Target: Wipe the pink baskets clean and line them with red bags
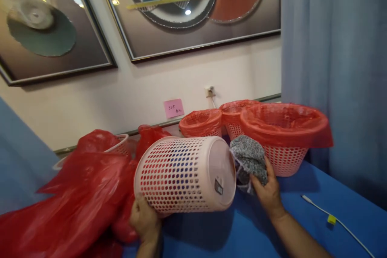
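Note:
A pale pink perforated plastic wastebasket (173, 171) lies on its side in the air over the blue table, its base turned to the right. My left hand (145, 217) is closed around its rim at the lower left; part of the fingers is hidden by the basket. Beside the base, my right hand (269, 189) grips a crumpled grey cleaning cloth (249, 155). The cloth is close to the edge of the base; whether it touches cannot be made out. A small dark label (218, 186) shows on the base.
Red plastic bags (66, 201) heap up at the left, partly over another basket (121, 145). Behind and right stand a large red-lined basket (287, 141) and two smaller lined ones (201, 123). A white cable (338, 221) lies on the blue table (296, 193). A blue curtain (332, 68) hangs at right.

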### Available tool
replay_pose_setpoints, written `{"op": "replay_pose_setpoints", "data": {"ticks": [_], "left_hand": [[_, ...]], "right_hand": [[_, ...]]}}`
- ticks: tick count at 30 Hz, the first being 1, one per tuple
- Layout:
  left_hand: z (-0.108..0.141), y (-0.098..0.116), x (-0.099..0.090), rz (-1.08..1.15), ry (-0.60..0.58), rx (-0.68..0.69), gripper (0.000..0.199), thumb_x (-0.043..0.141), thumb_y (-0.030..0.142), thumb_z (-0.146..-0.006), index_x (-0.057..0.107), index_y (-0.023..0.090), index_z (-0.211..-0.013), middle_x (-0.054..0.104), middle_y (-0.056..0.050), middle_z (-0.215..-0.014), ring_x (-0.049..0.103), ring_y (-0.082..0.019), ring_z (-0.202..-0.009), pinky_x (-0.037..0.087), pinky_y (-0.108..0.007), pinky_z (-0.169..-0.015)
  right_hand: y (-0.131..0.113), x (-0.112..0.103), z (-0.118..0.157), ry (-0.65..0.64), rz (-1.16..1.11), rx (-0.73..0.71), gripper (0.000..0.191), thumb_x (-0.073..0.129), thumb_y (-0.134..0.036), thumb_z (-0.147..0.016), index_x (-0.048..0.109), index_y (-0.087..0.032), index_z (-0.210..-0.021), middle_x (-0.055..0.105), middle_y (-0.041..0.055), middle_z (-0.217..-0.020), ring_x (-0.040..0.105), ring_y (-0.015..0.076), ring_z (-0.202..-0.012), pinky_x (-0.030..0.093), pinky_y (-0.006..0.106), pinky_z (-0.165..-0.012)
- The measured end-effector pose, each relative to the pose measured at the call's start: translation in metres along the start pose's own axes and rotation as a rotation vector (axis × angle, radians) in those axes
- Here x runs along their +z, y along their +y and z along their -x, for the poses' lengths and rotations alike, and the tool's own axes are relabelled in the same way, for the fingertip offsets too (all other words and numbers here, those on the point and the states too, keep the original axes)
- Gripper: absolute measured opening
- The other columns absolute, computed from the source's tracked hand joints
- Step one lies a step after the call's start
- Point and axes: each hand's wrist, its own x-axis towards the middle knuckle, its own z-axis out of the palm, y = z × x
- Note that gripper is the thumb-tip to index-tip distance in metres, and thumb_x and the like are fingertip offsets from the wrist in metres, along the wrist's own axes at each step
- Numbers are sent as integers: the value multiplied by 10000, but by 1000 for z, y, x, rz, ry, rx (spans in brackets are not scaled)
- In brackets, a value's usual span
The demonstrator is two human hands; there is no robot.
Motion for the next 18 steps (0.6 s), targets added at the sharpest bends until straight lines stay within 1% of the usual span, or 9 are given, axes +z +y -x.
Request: {"op": "replay_pose_setpoints", "data": {"ticks": [2, 4, 6, 8, 10, 13, 15, 17, 18], "left_hand": [[-1, -2, 4, -33, 12, -6, 438, 552, 605, -878, 633, 228, -670, 585, -11, -558, 553, -242, -613, 395, -364, -561], [0, -7, 6, -53, 14, 5, 451, 540, 614, -888, 640, 228, -676, 600, -22, -563, 562, -250, -621, 408, -374, -568], [2, -12, 6, -60, 15, 20, 477, 529, 632, -889, 652, 220, -683, 616, -35, -575, 566, -250, -622, 437, -382, -578], [6, -14, 3, -42, 17, 48, 491, 542, 648, -861, 704, 194, -768, 670, -50, -656, 601, -253, -653, 507, -402, -626], [9, -11, -2, 2, 7, 105, 556, 621, 636, -789, 759, 156, -1034, 764, -86, -897, 688, -275, -797, 586, -441, -771], [8, 9, -10, 76, -46, 230, 947, 755, 549, -654, 578, 150, -1495, 701, -150, -1392, 699, -334, -1199, 553, -484, -1068], [1, 30, -11, 98, -92, 296, 1026, 779, 523, -642, 519, 141, -1559, 623, -177, -1524, 652, -355, -1313, 510, -491, -1141], [-10, 51, -9, 58, -134, 340, 933, 736, 561, -723, 554, 136, -1534, 635, -179, -1515, 686, -343, -1251, 530, -488, -1110], [-15, 60, -7, -10, -172, 352, 874, 699, 595, -770, 584, 135, -1503, 689, -166, -1438, 718, -325, -1165, 565, -467, -1047]], "right_hand": [[-7, 0, 5, -100, -5, -104, 759, 683, -506, -969, 418, -230, -1625, 627, 167, -1498, 652, 340, -1340, 550, 515, -1109], [-17, -1, 7, -219, -16, -195, 723, 620, -613, -992, 465, -245, -1594, 591, 168, -1513, 633, 355, -1360, 548, 532, -1119], [-25, -1, 6, -307, -20, -242, 760, 547, -738, -982, 511, -238, -1554, 489, 181, -1588, 559, 384, -1441, 524, 550, -1154], [-29, -1, 4, -332, -2, -245, 792, 544, -762, -970, 497, -230, -1556, 399, 187, -1649, 482, 400, -1509, 500, 556, -1183], [-30, -1, 3, -322, 33, -232, 756, 635, -652, -968, 456, -233, -1570, 422, 185, -1639, 489, 388, -1507, 507, 542, -1180], [-29, 0, 2, -290, 74, -205, 678, 708, -406, -934, 462, -225, -1539, 534, 174, -1554, 560, 358, -1446, 522, 515, -1170], [-31, 0, 2, -284, 67, -214, 610, 681, -300, -903, 510, -216, -1483, 589, 163, -1505, 598, 344, -1405, 527, 500, -1166], [-33, 0, 2, -299, 44, -222, 561, 651, -241, -875, 553, -215, -1427, 654, 144, -1431, 653, 325, -1334, 551, 479, -1138], [-33, 1, 3, -303, 38, -210, 558, 644, -226, -865, 561, -216, -1417, 687, 134, -1384, 684, 314, -1285, 568, 469, -1116]]}}
